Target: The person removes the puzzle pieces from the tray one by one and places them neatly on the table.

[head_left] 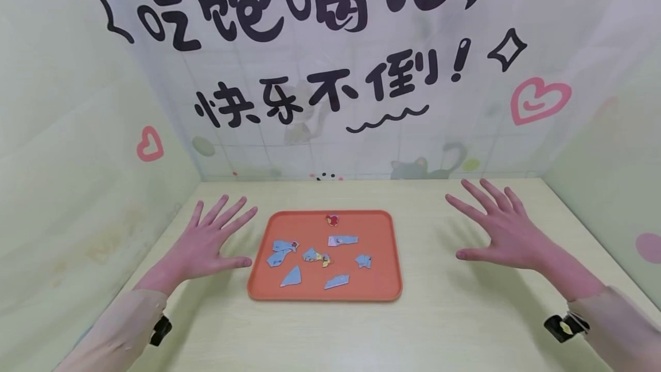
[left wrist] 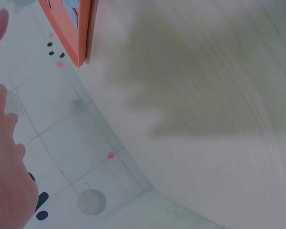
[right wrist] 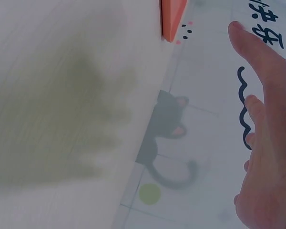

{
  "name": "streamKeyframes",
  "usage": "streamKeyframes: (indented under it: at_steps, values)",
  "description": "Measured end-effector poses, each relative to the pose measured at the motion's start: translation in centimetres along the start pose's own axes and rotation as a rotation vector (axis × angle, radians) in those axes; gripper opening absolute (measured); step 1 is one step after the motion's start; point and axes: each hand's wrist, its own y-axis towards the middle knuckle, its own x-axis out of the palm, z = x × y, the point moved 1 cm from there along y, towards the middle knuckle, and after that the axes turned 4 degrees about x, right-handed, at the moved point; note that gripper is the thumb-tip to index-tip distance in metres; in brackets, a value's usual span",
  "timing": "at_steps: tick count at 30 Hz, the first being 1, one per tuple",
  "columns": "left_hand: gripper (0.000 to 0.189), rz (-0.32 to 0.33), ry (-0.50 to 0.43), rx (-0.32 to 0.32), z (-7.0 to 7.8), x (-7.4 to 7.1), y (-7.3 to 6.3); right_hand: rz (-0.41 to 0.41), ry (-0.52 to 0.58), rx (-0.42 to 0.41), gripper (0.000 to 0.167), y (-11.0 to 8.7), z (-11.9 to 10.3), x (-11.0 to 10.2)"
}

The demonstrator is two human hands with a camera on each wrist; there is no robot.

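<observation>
Pieces (head_left: 291, 277), mostly blue, lie scattered in the orange tray (head_left: 372, 286) on the bench (head_left: 330, 337), b/w left hand (head_left: 206, 243) & right hand (head_left: 503, 237), fingers (head_left: 239, 223) spread, holding nothing; they look thin, light, prob stiff, maybe fragile at points, so I'd pinch opp edges gently.

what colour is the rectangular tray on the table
The round-cornered rectangular tray is coral orange, clearest in the head view.
</observation>
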Motion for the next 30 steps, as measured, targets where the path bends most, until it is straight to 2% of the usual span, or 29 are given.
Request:
streamKeyframes:
  at_steps: [16,30]
  values:
    - [0.098,0.001,-0.059,-0.008,1.2,0.8,-1.2,0.008,0.009,-0.035,0.101,1.7,-1.5,0.4]
    - [0.096,-0.040,-0.163,-0.032,2.5,2.1,-2.7,0.004,0.011,-0.068,0.100,3.0,-2.9,1.0]
